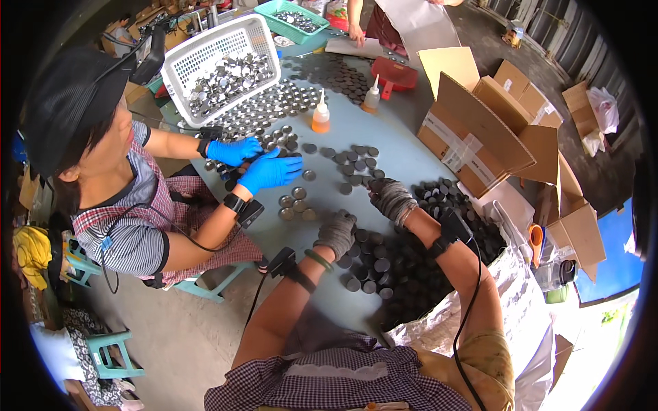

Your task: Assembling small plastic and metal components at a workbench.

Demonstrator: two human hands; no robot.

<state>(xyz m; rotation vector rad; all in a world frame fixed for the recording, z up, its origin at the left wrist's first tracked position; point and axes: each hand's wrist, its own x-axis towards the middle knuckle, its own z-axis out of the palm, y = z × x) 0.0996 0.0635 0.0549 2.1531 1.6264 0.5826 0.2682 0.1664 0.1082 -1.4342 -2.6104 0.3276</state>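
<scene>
My left hand [336, 234], in a grey glove, is curled closed over the table, just left of a loose group of black round caps [370, 264]. What its fingers hold, if anything, is hidden. Farther off and to the right, my right hand [393, 201], gloved the same way, bends its fingers together beside a few black caps [356, 166] spread on the tabletop. Whatever lies in those fingers cannot be made out. A large heap of black caps [439, 274] fills the near right, partly under my right forearm. Several silver caps [298, 204] lie beyond my left hand.
A co-worker's blue-gloved hands [271, 171] handle caps at the left edge. Behind are a white basket [264, 31] of silver pieces, a green basket [264, 8], two orange-filled squeeze bottles [321, 120] and a red dustpan [394, 74]. Open cardboard boxes [466, 130] stand right; another person is beyond.
</scene>
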